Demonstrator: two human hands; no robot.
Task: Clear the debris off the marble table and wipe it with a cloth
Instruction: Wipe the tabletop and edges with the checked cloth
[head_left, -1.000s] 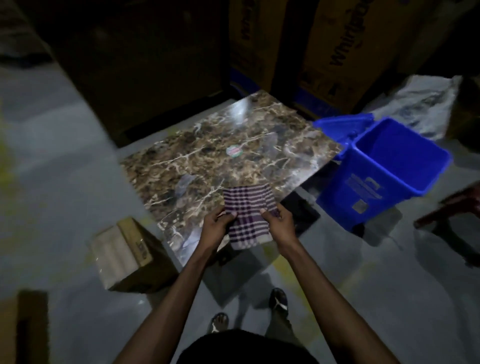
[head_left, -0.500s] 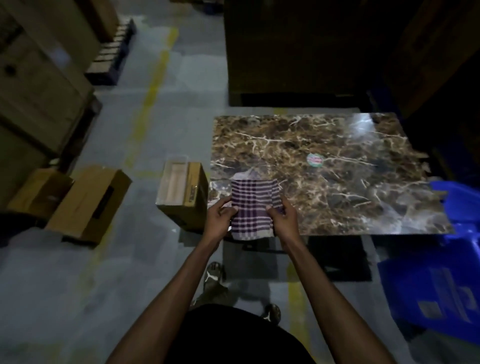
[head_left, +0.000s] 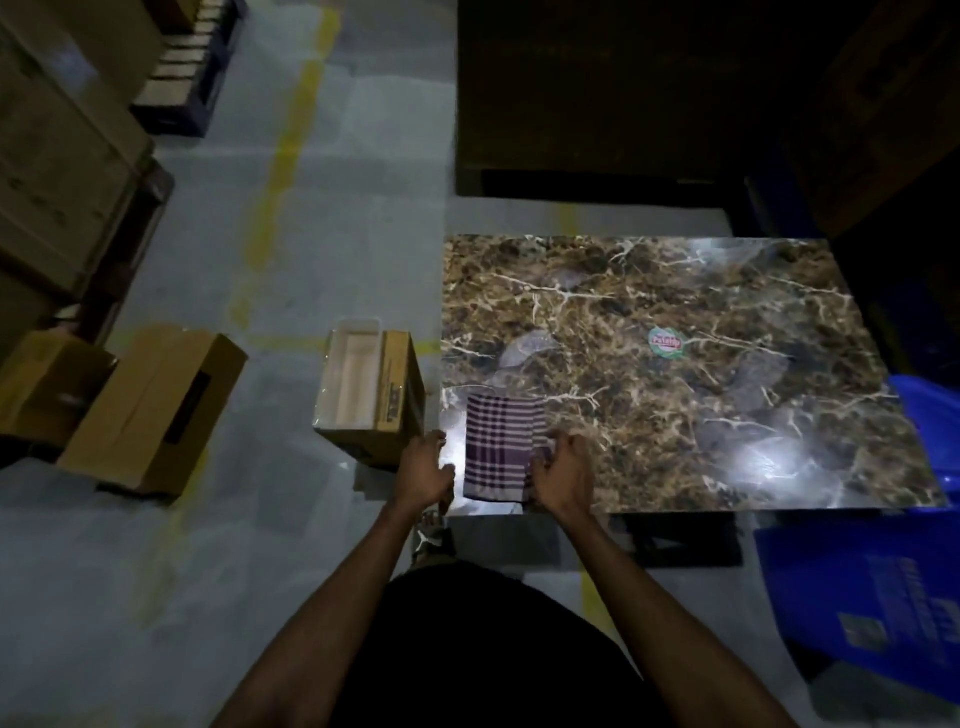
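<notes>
The brown veined marble table (head_left: 675, 415) fills the right middle of the head view. A folded purple-and-white checked cloth (head_left: 501, 447) lies flat on its near left corner. My right hand (head_left: 563, 475) holds the cloth's right edge with curled fingers. My left hand (head_left: 426, 467) hovers at the table's left corner, a narrow gap away from the cloth, holding nothing. A round green, white and red sticker (head_left: 666, 343) sits near the tabletop's centre. Pale smudges mark the surface.
A blue plastic bin (head_left: 862, 603) stands at the table's near right. A small open cardboard box (head_left: 369, 389) is on the floor by the table's left edge, with larger boxes (head_left: 150, 410) further left. Dark stacked cartons rise behind the table.
The view has swung left and squared up to the table. The cloth went from being held up in both hands to lying on the table corner. My left hand has come off it.
</notes>
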